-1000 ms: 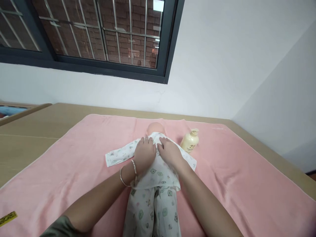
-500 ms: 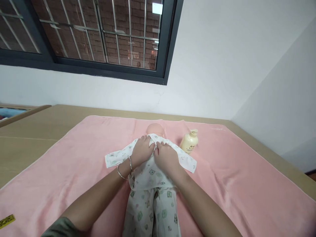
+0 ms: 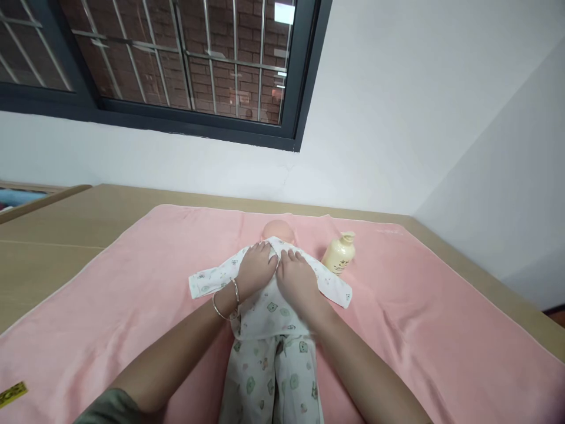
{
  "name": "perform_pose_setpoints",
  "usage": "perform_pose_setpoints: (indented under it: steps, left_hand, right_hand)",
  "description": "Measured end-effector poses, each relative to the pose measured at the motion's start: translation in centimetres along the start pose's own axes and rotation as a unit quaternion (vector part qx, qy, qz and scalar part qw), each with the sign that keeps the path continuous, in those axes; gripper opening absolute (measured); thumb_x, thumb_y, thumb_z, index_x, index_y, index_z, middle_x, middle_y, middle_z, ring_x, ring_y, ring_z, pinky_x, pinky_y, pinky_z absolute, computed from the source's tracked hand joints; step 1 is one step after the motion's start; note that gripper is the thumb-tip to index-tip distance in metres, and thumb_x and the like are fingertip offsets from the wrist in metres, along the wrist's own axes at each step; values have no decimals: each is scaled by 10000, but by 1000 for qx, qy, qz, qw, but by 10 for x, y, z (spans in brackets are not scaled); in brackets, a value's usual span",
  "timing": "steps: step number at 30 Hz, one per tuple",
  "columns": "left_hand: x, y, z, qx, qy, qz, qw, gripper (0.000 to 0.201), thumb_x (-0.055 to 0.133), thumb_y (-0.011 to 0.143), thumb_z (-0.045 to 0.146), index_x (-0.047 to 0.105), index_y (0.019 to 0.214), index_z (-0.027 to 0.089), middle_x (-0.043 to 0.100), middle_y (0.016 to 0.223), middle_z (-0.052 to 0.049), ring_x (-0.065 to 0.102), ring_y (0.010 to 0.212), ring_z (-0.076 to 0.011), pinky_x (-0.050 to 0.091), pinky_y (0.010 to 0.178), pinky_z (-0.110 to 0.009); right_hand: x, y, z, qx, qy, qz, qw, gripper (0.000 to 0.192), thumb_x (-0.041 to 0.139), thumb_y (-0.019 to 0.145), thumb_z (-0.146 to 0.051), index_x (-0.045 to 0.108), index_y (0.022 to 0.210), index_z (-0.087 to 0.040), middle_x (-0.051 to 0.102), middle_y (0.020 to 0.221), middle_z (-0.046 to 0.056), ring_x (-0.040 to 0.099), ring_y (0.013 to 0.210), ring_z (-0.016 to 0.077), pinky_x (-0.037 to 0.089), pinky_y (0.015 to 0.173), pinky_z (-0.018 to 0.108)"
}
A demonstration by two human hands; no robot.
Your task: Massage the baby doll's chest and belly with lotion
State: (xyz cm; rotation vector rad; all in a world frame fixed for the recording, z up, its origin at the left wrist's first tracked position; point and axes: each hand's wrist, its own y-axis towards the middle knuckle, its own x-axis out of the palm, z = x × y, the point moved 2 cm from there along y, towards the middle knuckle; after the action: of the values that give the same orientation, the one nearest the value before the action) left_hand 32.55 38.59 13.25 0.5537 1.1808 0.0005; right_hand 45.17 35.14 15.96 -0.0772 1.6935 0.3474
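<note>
A baby doll (image 3: 278, 231) lies on the pink blanket, its bald head at the far end and its face hidden by the collar. It wears a white printed shirt (image 3: 271, 321) with the sleeves spread to both sides, and matching trousers (image 3: 260, 377) stretch toward me. My left hand (image 3: 256, 270), with two bangles at the wrist, rests on the left of the shirt's chest, fingers extended. Beside it, my right hand (image 3: 298, 280) lies on the right of the chest, fingers stretched forward. The two thumbs nearly meet at the middle; cloth under the palms is hidden.
A cream pump bottle (image 3: 339, 253) stands right of the doll, close to the right sleeve. The pink blanket (image 3: 424, 306) covers much of the wooden surface (image 3: 119, 206). A yellow label (image 3: 12, 393) is at the lower left. Beyond are a wall and a barred window (image 3: 185, 59).
My right fingers, more bent before, now lie flatter on the shirt. My left hand stays nearly in place. The view has shifted slightly.
</note>
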Motion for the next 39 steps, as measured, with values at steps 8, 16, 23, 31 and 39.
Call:
perform_pose_setpoints:
  steps: [8, 16, 23, 31, 39]
  left_hand:
    - [11, -5, 0, -67, -45, 55, 995, 427, 391, 967, 284, 589, 1308, 123, 643, 1358, -148, 553, 1288, -299, 395, 1133, -474]
    - [8, -6, -2, -79, -105, 69, 989, 430, 383, 967, 295, 630, 1280, 135, 663, 1347, -140, 559, 1303, -290, 398, 1149, -490]
    - [-14, -1, -11, -132, -262, 115, 949, 367, 398, 928, 259, 724, 1067, 162, 761, 1135, -101, 683, 1100, -244, 519, 1021, -400]
    - [-43, -2, -4, -145, -345, 179, 910, 275, 485, 898, 282, 725, 1001, 195, 770, 1090, -67, 695, 1078, -233, 542, 979, -377]
    - [-57, -5, 3, -157, -391, 199, 885, 238, 516, 872, 261, 727, 963, 198, 770, 1062, -62, 699, 1053, -230, 558, 947, -368]
  right_hand:
    - [0, 11, 21, 9, 98, -25, 995, 487, 438, 1047, -299, 495, 1498, -125, 454, 1537, 153, 380, 1449, 320, 320, 1185, 427]
    - [-5, 20, 42, -14, 159, -46, 986, 506, 461, 1047, -372, 517, 1468, -97, 434, 1546, 175, 332, 1476, 299, 271, 1209, 429]
    - [-6, 9, 20, -38, 148, 71, 986, 540, 511, 1000, -292, 475, 1504, -102, 313, 1618, 163, 225, 1523, 299, 203, 1242, 453]
    - [1, 4, 13, -47, 177, 83, 979, 567, 483, 1008, -320, 425, 1540, -133, 296, 1626, 155, 234, 1523, 276, 200, 1241, 491]
    - [6, 1, 4, -80, 153, 27, 985, 602, 482, 1011, -343, 377, 1567, -138, 235, 1649, 148, 182, 1535, 310, 167, 1238, 551]
